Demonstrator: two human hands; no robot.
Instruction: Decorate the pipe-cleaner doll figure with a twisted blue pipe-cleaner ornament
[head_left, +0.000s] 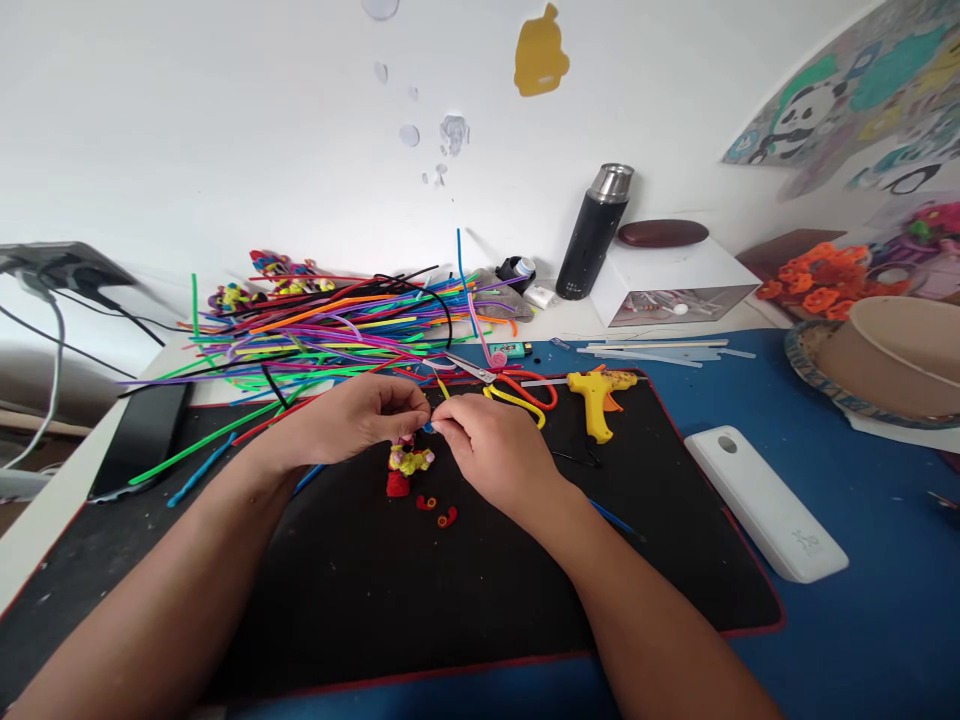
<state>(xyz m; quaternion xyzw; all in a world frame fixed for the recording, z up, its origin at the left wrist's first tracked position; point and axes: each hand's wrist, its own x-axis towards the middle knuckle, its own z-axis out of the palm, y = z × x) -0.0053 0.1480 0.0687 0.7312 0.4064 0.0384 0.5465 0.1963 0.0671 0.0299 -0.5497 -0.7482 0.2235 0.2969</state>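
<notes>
My left hand and my right hand meet above the black mat, fingertips pinched together on a small blue piece. Parts of that piece are hidden by the fingers. Just below them, a small yellow and pink figure lies beside a red fuzzy piece. Two small red curled pieces with yellow-ringed ends rest on the mat nearer to me. Behind my hands are scissors with orange handles.
Colourful pipe cleaners are heaped at the back left. A yellow glue gun lies right of my hands, with a white power bank farther right. A black flask stands behind, beside a white box.
</notes>
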